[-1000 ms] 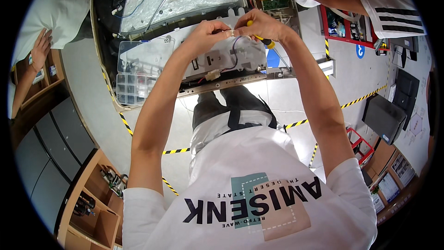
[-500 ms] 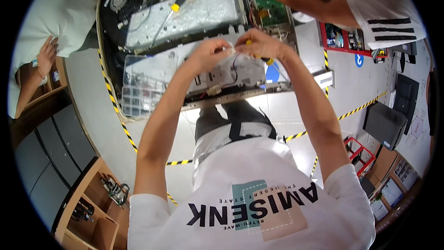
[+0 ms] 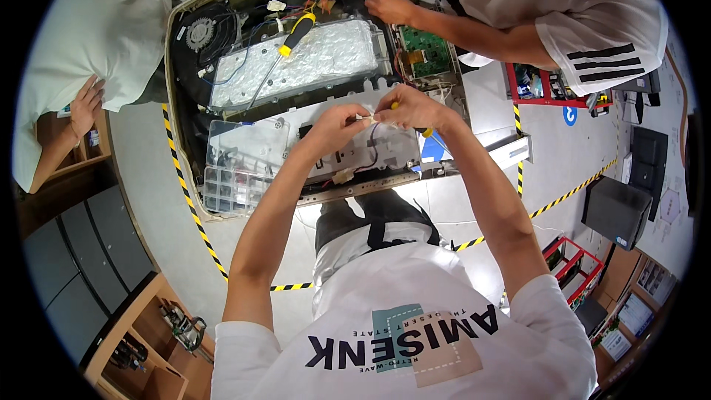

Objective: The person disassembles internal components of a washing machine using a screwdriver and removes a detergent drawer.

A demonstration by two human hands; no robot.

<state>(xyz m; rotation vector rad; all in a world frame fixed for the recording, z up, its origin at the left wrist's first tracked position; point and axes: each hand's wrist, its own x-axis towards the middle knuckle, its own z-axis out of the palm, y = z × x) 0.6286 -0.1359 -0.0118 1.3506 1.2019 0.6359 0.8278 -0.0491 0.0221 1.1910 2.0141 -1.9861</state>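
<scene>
My left hand (image 3: pixel 339 130) and my right hand (image 3: pixel 416 111) meet over the open machine casing (image 3: pixel 329 194). Their fingertips pinch a small white connector (image 3: pixel 369 119); its details are mostly hidden. A screwdriver (image 3: pixel 426 132) with a yellow-and-black handle is tucked in my right hand, partly covered by the fingers. Below the hands, a dark wire (image 3: pixel 373 154) runs over a pale plate (image 3: pixel 318 150) toward a white plug (image 3: pixel 343 176). Another yellow-and-black screwdriver (image 3: pixel 298 35) lies on the silver foil-covered block (image 3: pixel 326 55) farther back.
A clear compartment box (image 3: pixel 241 187) lies at the casing's near left. A round fan (image 3: pixel 200 34) and a green circuit board (image 3: pixel 426 52) sit farther back. A co-worker's hands (image 3: pixel 390 7) handle a white part at the far side. Another person (image 3: pixel 92 37) stands at left.
The view has shifted, so the casing and my hands appear lower. My hands keep their pinch together. The co-worker's second hand and a white part have come into view.
</scene>
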